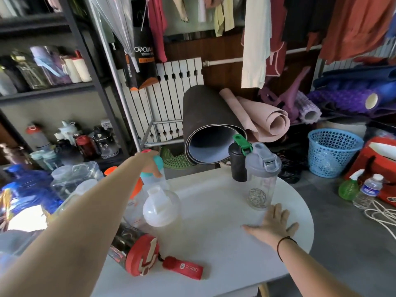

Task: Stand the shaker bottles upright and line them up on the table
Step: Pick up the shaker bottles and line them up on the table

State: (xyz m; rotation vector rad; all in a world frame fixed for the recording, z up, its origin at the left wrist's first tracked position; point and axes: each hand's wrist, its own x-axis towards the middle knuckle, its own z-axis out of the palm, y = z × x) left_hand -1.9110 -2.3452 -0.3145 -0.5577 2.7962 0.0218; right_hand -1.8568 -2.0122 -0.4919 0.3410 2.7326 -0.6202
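Note:
On the white oval table (214, 243) a clear shaker with a grey lid (261, 179) stands upright at the back right, with a black shaker with a green flip cap (238, 161) just behind it. A frosted white shaker (161, 209) stands at the left-centre. A red-lidded bottle (137, 254) lies on its side near the front left, its red strap tag (183, 267) on the table. My left hand (150, 162) is closed around the top of a teal-lidded shaker (155, 176) at the back left. My right hand (271, 221) lies flat and open on the table, just in front of the grey-lidded shaker.
An orange-lidded bottle (130, 189) stands partly hidden behind my left forearm. Rolled mats (210, 133) lean just behind the table. A blue basket (333, 151), a green spray bottle (348, 188) and a water bottle (367, 190) sit on the floor at right. Shelves of bottles (64, 142) fill the left.

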